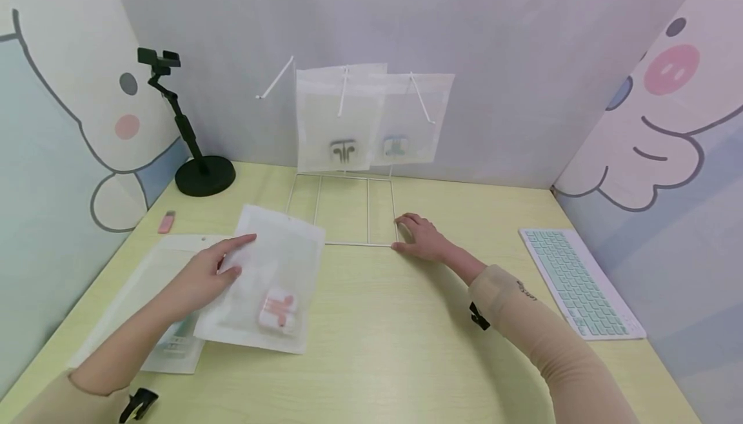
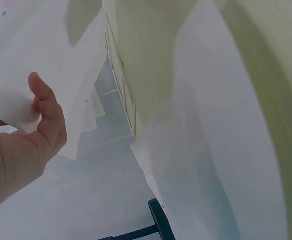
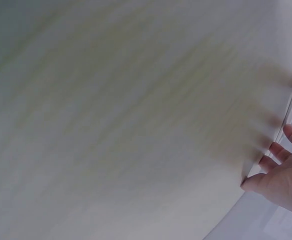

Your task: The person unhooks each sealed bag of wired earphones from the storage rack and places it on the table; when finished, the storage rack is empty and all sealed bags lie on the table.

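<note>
My left hand (image 1: 200, 279) pinches the left edge of a white translucent packet (image 1: 273, 237) between thumb and fingers. Through its lower part show earphones (image 1: 278, 311) with pink-red marking. In the left wrist view, the thumb side of my left hand (image 2: 36, 135) shows against the packet. My right hand (image 1: 424, 242) rests at the right side of a white wire rack (image 1: 354, 243), its spread fingertips touching the base wire. The right wrist view shows those fingers (image 3: 278, 148) along the wire. Two similar packets, one left (image 1: 322, 114) and one right (image 1: 415, 101), hang from the rack's prongs.
Another white packet (image 1: 165, 253) lies under my left forearm. A black phone stand (image 1: 204, 175) stands at the back left, near a pink USB stick (image 1: 166, 222). On the right lies a white keyboard with mint keys (image 1: 574, 275). Printed cloth walls surround the table.
</note>
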`<move>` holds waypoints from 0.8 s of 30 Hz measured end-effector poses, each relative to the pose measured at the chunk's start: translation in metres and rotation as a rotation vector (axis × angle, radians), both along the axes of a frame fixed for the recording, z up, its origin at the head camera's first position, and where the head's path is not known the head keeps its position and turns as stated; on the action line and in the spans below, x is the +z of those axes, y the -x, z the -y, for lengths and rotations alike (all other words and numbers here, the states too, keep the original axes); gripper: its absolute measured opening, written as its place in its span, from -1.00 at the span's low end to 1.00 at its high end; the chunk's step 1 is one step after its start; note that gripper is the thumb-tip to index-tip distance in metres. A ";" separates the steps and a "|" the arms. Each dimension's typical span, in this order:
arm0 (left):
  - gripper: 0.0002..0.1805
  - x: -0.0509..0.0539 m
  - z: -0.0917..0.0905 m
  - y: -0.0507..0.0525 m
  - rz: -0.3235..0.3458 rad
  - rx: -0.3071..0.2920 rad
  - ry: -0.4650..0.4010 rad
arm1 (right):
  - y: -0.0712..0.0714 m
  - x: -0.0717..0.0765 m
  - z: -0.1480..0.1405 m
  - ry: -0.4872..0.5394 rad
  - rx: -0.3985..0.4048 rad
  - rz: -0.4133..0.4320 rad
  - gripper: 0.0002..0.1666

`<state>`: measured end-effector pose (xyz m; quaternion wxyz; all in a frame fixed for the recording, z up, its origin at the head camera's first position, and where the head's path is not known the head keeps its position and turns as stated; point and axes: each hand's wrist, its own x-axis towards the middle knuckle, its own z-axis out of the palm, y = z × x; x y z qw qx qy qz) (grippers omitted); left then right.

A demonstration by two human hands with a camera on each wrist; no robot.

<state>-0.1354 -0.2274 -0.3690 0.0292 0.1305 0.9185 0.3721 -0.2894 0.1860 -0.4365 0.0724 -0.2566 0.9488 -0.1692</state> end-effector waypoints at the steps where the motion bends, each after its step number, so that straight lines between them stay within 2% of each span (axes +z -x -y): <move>1: -0.40 -0.001 0.001 0.001 0.002 -0.007 0.027 | 0.000 0.000 0.000 0.000 0.000 0.001 -0.19; 6: -0.38 -0.004 0.004 0.006 0.002 -0.058 0.119 | -0.001 0.002 0.000 0.003 -0.001 0.008 -0.20; 12: -0.20 -0.010 0.009 0.013 0.089 -0.095 0.233 | -0.002 0.003 0.001 0.008 -0.003 0.012 -0.20; 17: -0.10 -0.017 0.015 0.016 0.141 -0.132 0.236 | -0.001 0.003 0.001 0.002 -0.002 0.011 -0.20; 24: -0.10 -0.025 0.023 0.019 0.210 -0.168 0.233 | 0.000 0.001 0.001 -0.002 -0.006 0.007 -0.19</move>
